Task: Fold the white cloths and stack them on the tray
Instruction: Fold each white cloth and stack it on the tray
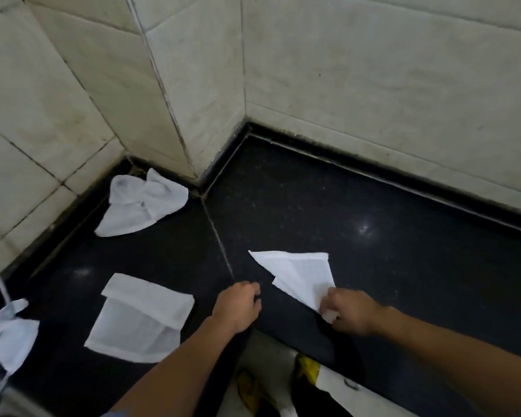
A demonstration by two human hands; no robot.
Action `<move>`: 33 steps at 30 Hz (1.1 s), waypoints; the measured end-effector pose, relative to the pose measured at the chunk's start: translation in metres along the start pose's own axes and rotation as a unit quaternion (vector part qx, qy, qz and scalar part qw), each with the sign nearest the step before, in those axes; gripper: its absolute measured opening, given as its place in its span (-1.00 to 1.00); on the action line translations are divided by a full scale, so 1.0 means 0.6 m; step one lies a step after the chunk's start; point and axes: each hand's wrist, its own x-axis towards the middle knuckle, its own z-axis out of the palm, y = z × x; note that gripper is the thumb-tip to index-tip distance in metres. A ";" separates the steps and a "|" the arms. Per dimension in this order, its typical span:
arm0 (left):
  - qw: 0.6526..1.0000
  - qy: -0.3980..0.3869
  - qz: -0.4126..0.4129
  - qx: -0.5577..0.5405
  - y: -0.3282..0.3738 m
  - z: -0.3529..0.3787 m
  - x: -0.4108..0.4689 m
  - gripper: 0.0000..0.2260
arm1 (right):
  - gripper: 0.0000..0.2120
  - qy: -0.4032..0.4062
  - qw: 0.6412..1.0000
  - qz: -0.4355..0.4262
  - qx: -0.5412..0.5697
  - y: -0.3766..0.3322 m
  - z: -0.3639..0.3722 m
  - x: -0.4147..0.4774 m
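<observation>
Looking down past both forearms, I see the left hand [238,305] resting on the near edge of the dark counter [373,236], its fingers curled under with nothing visible in them. Near it on the right, the right hand [348,311] pinches the near corner of the triangular cloth [298,270], which lies flat on the counter in folded layers and widens away from me. To the left of the left hand lies the half-folded cloth [142,320], a flat rectangle with its far edge turned over as a band. At the left border of the view sits the crumpled cloth [9,335], partly cut off. Farther back, the bunched cloth [145,203] lies in a heap in the counter's corner, touching the foot of the tiled wall [373,85].
</observation>
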 end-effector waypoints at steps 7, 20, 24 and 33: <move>0.989 0.040 -0.119 -0.083 0.060 0.037 0.064 -0.82 | -0.60 0.178 0.976 0.094 0.078 0.047 -0.075 0.096; 0.966 0.018 -0.249 -0.063 0.077 0.058 0.044 -0.91 | -0.80 0.239 0.956 0.144 0.090 0.142 -0.149 0.154; 0.956 0.003 -0.279 -0.095 0.081 0.069 0.035 -0.89 | -0.78 0.226 0.951 0.161 0.134 0.157 -0.155 0.175; 0.932 0.085 -0.282 -0.211 0.089 0.077 0.028 -0.87 | -0.75 0.273 0.957 -0.004 0.101 0.117 -0.046 0.050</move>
